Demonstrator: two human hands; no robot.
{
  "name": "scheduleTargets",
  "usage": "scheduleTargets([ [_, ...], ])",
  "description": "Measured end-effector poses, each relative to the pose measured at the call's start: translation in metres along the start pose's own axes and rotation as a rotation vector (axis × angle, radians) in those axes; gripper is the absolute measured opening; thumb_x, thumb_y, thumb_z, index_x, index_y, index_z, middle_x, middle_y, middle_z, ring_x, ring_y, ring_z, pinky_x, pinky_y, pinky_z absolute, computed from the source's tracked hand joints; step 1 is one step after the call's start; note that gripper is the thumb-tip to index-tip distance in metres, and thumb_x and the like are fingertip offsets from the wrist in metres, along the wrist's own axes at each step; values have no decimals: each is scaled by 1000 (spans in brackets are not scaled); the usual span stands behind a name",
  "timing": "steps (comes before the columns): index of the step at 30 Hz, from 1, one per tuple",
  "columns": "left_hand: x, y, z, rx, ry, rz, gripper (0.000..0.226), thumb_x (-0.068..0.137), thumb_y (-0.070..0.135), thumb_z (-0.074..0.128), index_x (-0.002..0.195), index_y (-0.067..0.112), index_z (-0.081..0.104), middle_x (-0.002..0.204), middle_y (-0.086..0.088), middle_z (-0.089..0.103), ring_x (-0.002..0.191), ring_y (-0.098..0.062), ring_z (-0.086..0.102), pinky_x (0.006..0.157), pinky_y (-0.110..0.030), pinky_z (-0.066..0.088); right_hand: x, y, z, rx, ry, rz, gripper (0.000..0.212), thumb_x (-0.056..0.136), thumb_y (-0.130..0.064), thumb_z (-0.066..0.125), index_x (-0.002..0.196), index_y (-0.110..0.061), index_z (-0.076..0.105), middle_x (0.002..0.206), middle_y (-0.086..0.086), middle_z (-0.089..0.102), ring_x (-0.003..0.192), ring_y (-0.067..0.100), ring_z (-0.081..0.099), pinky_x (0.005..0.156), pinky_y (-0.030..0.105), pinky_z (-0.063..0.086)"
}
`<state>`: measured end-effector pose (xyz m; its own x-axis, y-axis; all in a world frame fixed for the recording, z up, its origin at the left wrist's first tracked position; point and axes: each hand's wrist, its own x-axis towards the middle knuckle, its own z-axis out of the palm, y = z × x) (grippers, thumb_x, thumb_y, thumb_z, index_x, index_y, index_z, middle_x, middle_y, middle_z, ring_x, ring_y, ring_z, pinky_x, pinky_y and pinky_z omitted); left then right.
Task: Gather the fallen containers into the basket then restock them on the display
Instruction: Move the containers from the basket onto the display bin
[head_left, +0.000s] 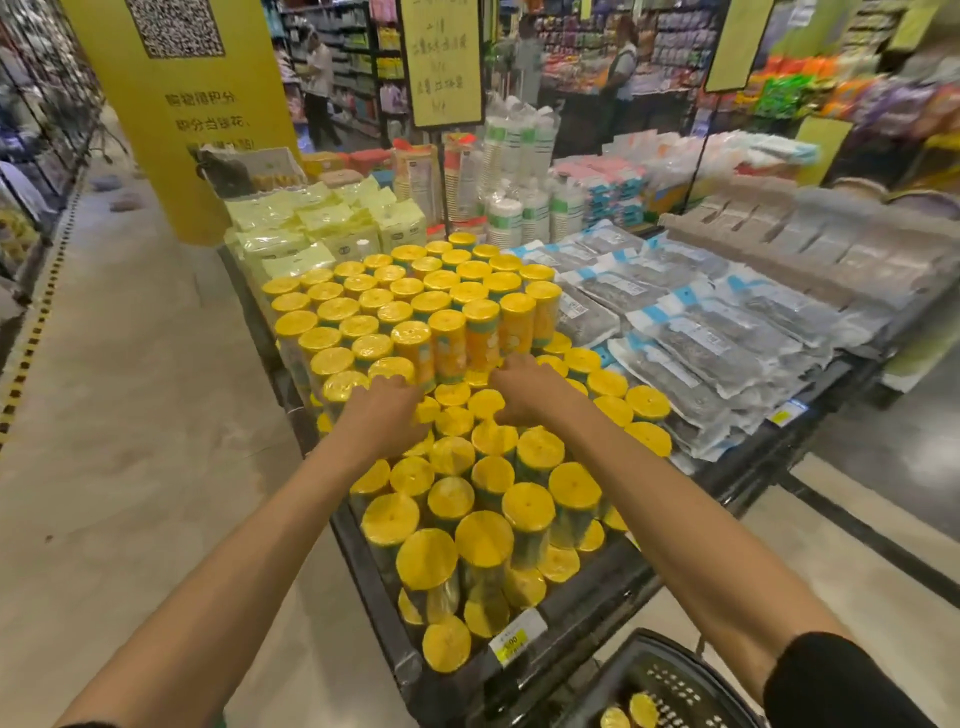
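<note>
Display: a black display table (597, 592) crammed with yellow-lidded containers (483, 538). They all stand upright, lids up, in tight rows. The far half sits a tier higher than the near half, so there's a step running across the middle.
Left hand: the left hand (387, 410) is out over that step on the left side, palm down, with fingers curled down among the lids. The fingertips are hidden, so honestly can't tell if it's got hold of one.
Right hand: the right hand (530, 389) is just right of it, knuckles up, fingers tucked in against the foot of the taller row. Same deal here, can't tell whether it's gripping anything.
Hands together: near each other, not touching, with lids showing between them.
Basket: a black plastic basket (670, 675) is at the near right corner, lower than the table edge and under the right forearm. Two more containers (631, 712) lie in the bottom of it.
Price tag: a yellow-and-white price tag (517, 644) is clipped on the table's near edge.
Neighbours: pale yellow packs (311, 223) at far left, grey packets with blue tops (701, 332) to the right, and stacks of paper cups (519, 208) beyond the containers.
Background: a big yellow pillar (182, 104) at far left, and a hanging sign (441, 62) above the cups. Everything further back is blurry.
</note>
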<state>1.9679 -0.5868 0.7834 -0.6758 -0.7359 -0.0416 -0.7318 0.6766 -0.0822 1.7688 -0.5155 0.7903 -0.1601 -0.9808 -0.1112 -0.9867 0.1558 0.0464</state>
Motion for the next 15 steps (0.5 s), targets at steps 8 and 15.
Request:
scheduleTargets([
  [8,-36,60,-5,78,5,219,54,92,50,54,137,21,47,135,-9,49,127,-32,44,96,-46,44,-112,16,23,20,-41,223,51,92,-36,62,135,-13,49,143,17,40,132,37,38,98,49,40],
  [15,-84,123,6,-50,107,425,51,93,44,56,138,21,49,137,-7,51,123,-33,48,91,-45,45,-241,20,58,128,-13,411,51,90,-43,59,132,-16,51,134,16,46,121,38,45,93,50,45],
])
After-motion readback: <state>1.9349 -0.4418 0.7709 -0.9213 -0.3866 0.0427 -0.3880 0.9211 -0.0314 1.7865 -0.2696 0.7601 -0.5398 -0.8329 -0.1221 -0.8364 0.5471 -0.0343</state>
